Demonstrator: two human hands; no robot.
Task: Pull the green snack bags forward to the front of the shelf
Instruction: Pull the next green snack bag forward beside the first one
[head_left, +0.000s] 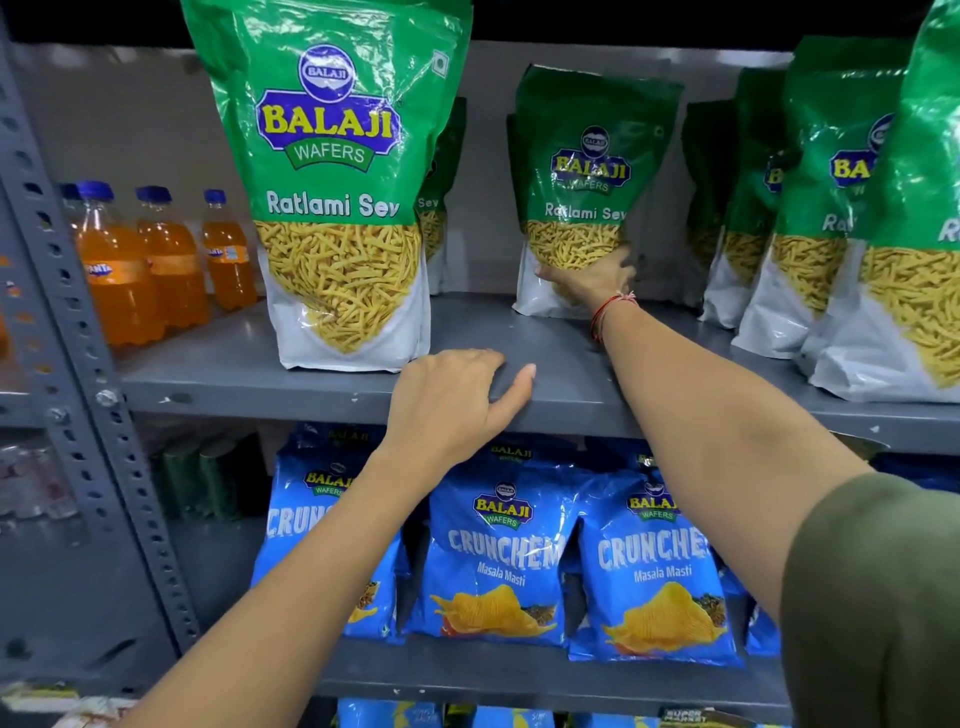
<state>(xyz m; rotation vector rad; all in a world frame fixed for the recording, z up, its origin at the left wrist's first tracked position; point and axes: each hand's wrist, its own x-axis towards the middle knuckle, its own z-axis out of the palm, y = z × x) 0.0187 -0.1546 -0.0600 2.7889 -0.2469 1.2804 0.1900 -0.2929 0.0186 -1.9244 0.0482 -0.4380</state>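
Green Balaji Ratlami Sev bags stand on a grey metal shelf (270, 382). One large bag (332, 187) stands at the shelf's front edge on the left. A second bag (587, 171) stands deep at the back in the middle, and my right hand (592, 278) grips its lower part with the arm stretched into the shelf. Another row of green bags (831, 218) fills the right side near the front. My left hand (457, 400) rests on the shelf's front lip just right of the front bag, fingers curled over the edge, holding no bag.
Orange soda bottles (150, 265) stand at the left of the same shelf. Blue Crunchem chip bags (498, 556) fill the shelf below. A perforated grey upright post (78, 364) frames the left side. Bare shelf surface lies between the front bag and the right-hand row.
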